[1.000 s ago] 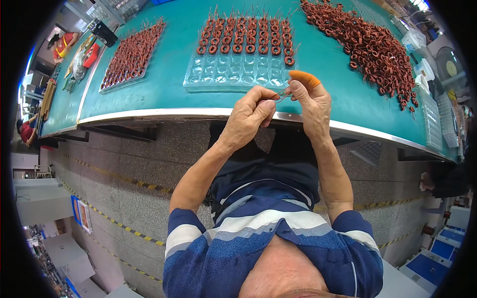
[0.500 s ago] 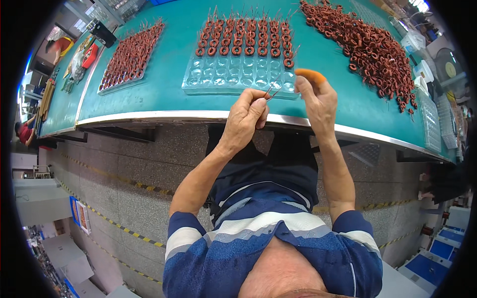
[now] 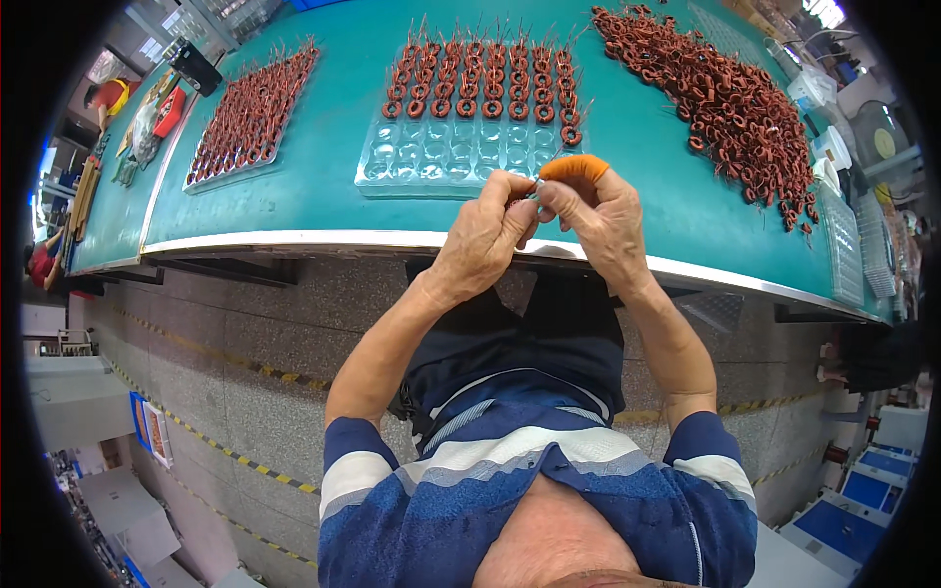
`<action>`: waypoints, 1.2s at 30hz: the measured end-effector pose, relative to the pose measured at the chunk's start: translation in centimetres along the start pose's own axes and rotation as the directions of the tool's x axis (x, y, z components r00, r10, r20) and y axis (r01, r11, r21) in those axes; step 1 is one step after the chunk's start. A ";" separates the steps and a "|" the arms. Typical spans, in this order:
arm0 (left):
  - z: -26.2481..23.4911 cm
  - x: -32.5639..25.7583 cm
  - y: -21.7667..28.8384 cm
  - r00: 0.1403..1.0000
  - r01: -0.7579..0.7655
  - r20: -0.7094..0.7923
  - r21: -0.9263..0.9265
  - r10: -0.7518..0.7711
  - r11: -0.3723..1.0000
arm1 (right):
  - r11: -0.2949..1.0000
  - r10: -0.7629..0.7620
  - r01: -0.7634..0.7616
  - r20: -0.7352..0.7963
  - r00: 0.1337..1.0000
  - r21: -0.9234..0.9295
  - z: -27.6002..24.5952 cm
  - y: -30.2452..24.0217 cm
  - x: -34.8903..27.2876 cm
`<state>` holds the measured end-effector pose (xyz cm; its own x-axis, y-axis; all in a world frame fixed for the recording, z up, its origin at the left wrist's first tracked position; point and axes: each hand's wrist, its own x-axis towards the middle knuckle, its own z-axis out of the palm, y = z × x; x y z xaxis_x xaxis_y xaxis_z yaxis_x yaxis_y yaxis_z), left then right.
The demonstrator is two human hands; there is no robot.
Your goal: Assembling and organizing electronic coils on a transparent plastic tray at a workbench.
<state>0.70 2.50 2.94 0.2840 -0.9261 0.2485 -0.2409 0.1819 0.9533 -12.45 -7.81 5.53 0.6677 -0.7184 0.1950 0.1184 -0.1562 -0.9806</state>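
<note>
Just over the table's front edge, my left hand (image 3: 480,235) is closed around a small wire-wound ring coil, mostly hidden by the fingers. My right hand (image 3: 610,227), with an orange cover (image 3: 576,168) on a finger, meets it and pinches at the coil's thin wire leads (image 3: 536,184). Right behind the hands lies a clear plastic tray (image 3: 392,176) with round pockets. Red-brown ring coils (image 3: 468,108) fill its far rows, leads pointing up. One coil (image 3: 570,135) sits a row nearer at the right side.
A large heap of loose coils (image 3: 750,127) covers the table's right part. To the left stands another tray filled with coils (image 3: 253,118), with a black cylindrical object (image 3: 193,67) behind it. Empty clear trays (image 3: 841,245) lie at the right edge. The green table (image 3: 323,186) has a metal front edge.
My right hand has come left and down to meet my left hand, and its fingers have closed at the coil's leads. The left hand stays nearly in place.
</note>
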 end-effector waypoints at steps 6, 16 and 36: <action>-2.1 1.4 -2.5 0.951 -0.121 -0.268 0.130 0.153 0.984 | 0.931 -0.181 0.155 -0.049 0.982 -0.330 -2.8 -1.0 6.8; -2.8 1.1 -4.2 0.958 -0.138 -0.227 0.164 0.174 0.977 | 0.724 -0.168 0.238 0.169 0.971 -0.648 -5.0 2.1 11.3; -2.3 1.3 -3.6 0.964 -0.113 -0.213 0.212 0.159 0.971 | -0.004 -0.300 0.208 0.200 0.933 -0.978 -20.2 6.1 5.8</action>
<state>4.06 1.35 0.20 0.4332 -0.7933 0.4278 -0.4630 0.2114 0.8608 -22.74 -26.65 1.12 0.7344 -0.4879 0.4718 -0.5801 -0.8121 0.0633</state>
